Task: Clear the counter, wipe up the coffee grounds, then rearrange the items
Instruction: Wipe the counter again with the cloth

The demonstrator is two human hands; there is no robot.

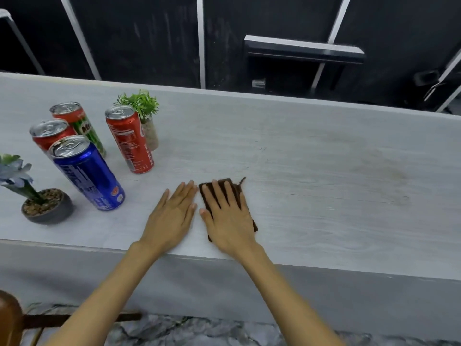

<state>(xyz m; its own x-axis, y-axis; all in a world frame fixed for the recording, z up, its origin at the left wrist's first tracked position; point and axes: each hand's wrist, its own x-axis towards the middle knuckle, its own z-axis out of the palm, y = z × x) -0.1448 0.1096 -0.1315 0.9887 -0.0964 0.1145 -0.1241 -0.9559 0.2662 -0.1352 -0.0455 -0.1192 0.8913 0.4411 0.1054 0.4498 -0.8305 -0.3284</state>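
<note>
head view: our right hand (228,216) presses flat, fingers spread, on the brown cloth (230,189) right of the blue can (86,172); our left hand (174,212) lies open on the counter (324,158) beside the cloth.

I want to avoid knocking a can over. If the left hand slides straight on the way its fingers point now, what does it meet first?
Probably nothing. The left hand lies flat on the counter, fingers pointing away and slightly right. That line passes right of the nearest red can and looks free up to the far edge.
</note>
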